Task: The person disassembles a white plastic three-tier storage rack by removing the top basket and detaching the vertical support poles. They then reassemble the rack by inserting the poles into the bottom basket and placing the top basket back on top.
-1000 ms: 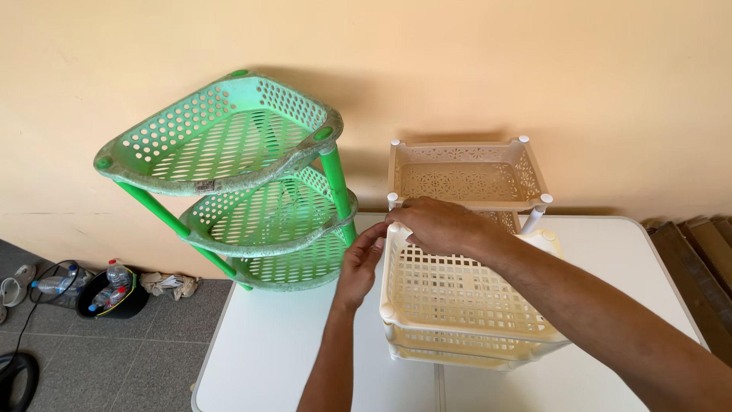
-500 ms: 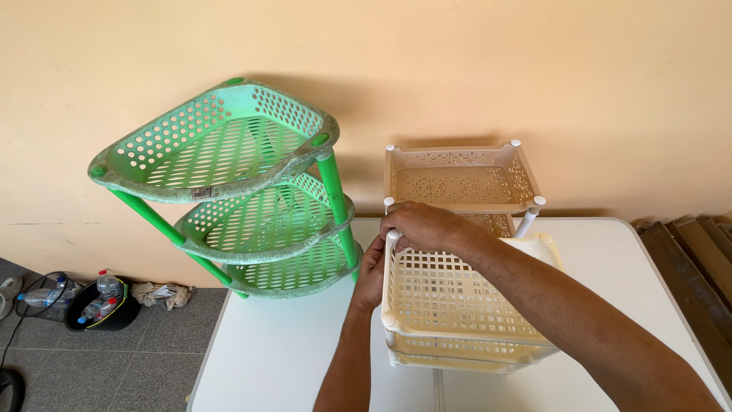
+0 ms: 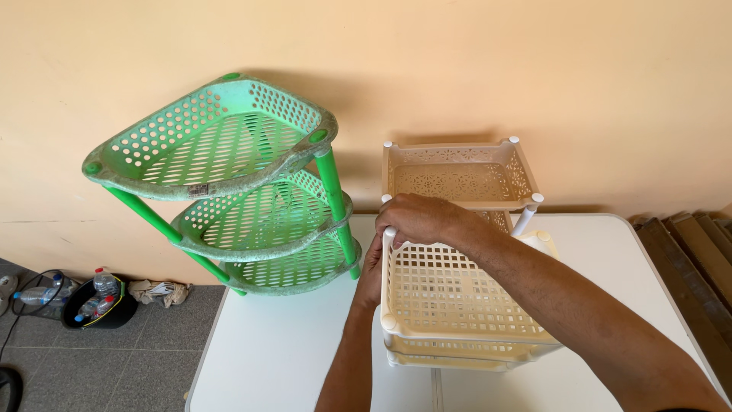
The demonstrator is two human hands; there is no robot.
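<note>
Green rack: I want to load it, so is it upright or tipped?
Tipped. The green rack leans left, its posts slanted and its tiers tilted towards the camera, lower edge on the table.

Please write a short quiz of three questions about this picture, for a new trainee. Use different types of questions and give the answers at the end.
1. True or false: the green corner rack has three tiers.
2. Multiple choice: where does the right hand rest? A) on the far left corner of the near cream basket stack; B) on the green rack; C) flat on the white table.
3. Short answer: what lies inside the dark bowl on the floor?

Key
1. True.
2. A. The left hand is at the left side of the same stack, partly hidden.
3. Plastic bottles.
</note>
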